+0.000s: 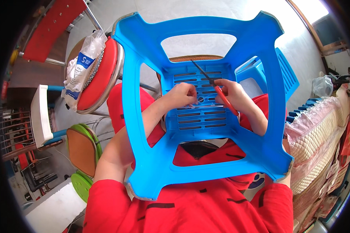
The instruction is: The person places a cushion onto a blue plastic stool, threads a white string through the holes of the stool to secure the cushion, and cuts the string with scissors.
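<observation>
An upturned blue plastic stool (pixel 147 171) rests over my lap, legs toward me, its slotted seat (pixel 200 120) at the bottom. Both my arms reach in through its side openings. Inside, my right hand (pixel 231 95) is closed around scissors (pixel 226 100) with red handles, their dark blades pointing up and to the left. My left hand (pixel 181 95) is closed, fingers curled, just above the slots. From its fingertips a thin whitish strip (pixel 206 106) stretches toward my right hand; I cannot tell exactly what it is.
To the left stands a red-seated chair (pixel 109 73) bearing a clear plastic bag of white items (pixel 81 72). Green-edged folding stools (pixel 83 143) lean below it. Another blue stool (pixel 287 73) is at the right, near a quilted, lace-trimmed cover (pixel 315 136).
</observation>
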Tool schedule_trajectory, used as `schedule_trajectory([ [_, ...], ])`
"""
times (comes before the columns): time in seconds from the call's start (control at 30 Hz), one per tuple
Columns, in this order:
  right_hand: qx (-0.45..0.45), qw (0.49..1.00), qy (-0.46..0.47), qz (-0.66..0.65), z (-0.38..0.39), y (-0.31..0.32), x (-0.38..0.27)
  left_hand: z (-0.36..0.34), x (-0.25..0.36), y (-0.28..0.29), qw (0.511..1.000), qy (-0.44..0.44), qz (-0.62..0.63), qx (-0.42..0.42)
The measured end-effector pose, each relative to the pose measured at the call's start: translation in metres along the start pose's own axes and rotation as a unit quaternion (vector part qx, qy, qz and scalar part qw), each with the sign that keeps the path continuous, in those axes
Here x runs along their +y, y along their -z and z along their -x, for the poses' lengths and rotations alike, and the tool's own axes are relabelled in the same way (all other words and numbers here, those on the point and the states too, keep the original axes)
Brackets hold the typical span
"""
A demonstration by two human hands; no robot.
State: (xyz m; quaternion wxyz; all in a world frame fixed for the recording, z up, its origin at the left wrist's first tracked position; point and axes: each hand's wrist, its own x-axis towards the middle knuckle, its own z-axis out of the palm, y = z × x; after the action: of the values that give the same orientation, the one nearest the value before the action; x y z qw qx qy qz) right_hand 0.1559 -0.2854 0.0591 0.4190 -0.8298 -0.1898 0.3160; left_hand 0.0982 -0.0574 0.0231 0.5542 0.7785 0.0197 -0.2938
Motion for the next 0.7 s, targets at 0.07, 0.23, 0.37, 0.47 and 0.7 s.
schedule_trajectory([
  [0.07, 0.002, 0.998, 0.029, 0.059, -0.002, -0.005, -0.002, 0.002, 0.008, 0.000, 1.000, -0.001, 0.000, -0.008],
  [0.23, -0.007, 0.997, 0.027, 0.071, -0.001, -0.014, -0.010, 0.005, 0.009, 0.004, 0.997, -0.050, -0.062, -0.006],
  [0.37, -0.012, 0.996, 0.031, 0.089, -0.008, -0.021, -0.001, 0.004, 0.005, 0.000, 0.996, -0.072, 0.015, 0.048],
  [0.47, -0.024, 0.998, -0.023, 0.054, -0.014, -0.023, -0.002, -0.005, 0.005, -0.009, 0.994, -0.099, 0.009, 0.052],
  [0.7, -0.021, 0.996, -0.069, -0.059, -0.018, -0.015, 0.002, -0.017, -0.005, -0.011, 0.983, -0.149, -0.038, 0.100],
])
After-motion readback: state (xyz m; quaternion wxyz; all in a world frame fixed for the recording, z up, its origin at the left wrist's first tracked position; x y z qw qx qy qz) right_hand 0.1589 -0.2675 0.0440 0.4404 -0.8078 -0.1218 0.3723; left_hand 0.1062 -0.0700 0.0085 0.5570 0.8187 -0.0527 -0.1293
